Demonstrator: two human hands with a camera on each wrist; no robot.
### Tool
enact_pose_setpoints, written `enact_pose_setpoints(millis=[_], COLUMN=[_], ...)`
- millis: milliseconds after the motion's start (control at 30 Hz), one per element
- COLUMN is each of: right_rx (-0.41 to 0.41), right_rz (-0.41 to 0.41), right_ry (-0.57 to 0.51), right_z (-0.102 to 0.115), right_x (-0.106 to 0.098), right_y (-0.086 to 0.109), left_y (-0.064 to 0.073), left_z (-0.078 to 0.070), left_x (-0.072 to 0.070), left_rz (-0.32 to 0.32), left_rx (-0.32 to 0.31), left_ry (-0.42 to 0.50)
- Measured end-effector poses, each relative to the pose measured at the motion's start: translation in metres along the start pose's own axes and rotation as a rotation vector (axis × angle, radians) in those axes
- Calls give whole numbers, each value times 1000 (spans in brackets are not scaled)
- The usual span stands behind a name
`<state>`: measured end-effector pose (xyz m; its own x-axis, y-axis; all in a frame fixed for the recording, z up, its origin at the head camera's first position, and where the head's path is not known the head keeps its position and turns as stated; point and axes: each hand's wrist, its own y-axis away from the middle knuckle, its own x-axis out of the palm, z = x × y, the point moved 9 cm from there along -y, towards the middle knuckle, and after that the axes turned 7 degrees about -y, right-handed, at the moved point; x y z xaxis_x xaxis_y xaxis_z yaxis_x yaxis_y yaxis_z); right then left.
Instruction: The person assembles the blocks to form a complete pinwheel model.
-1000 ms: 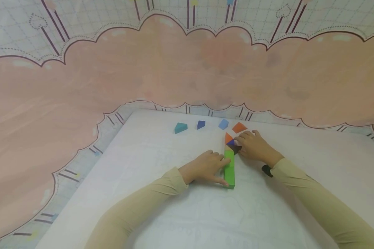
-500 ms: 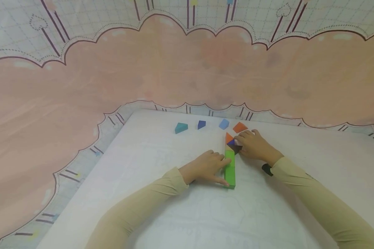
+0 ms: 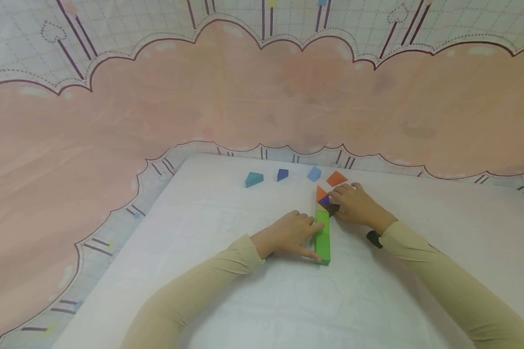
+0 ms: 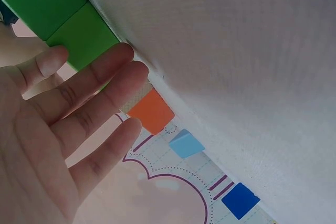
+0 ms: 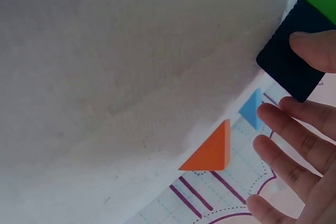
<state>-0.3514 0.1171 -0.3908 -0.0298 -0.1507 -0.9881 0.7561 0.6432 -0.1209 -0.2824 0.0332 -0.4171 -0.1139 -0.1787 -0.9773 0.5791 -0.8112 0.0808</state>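
Observation:
A row of two bright green blocks (image 3: 321,237) lies on the white tabletop, with a tan piece (image 3: 320,207), an orange piece (image 3: 321,194), a blue-purple triangle (image 3: 324,199) and a dark block (image 3: 330,208) at its far end. My left hand (image 3: 290,232) lies along the row's left side, its thumb and index finger touching the green blocks. In the left wrist view the other fingers are extended. My right hand (image 3: 355,206) is on the right, its thumb pressing the dark block (image 5: 294,51); its other fingers are extended in the right wrist view.
Along the far edge lie a teal block (image 3: 254,179), a dark blue block (image 3: 282,175), a light blue block (image 3: 314,174) and an orange block (image 3: 336,179). The orange one sits just beyond my right hand. A printed pink cloth (image 3: 244,97) hangs behind the table.

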Motion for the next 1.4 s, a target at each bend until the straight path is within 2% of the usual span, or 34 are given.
enact_pose_setpoints(millis=[200,300,500,700,900,1100,1400], right_rx=[11,-2,-96,-174,-295,-362,-362], right_rz=[-16,-48,-134,-147,-174,-190,-117], right_ry=[38,71,121,126,160,145,115], right_z=[5,14,47,74,92,99,97], right_x=[-6,-12,-21,-18,-11,-12,-11], right_y=[9,17,39,59,72,75,75], left_y=[-1,0,1,3,3,2,4], left_z=[-1,0,3,5,9,11,11], left_x=[-1,-2,-4,-7,-6,-4,-6], left_rz=[0,2,3,-13,0,-10,-7], left_rx=[1,-2,-8,-8,-29,-34,-48], left_ry=[-5,-12,-44,-49,-19,-22,-23])
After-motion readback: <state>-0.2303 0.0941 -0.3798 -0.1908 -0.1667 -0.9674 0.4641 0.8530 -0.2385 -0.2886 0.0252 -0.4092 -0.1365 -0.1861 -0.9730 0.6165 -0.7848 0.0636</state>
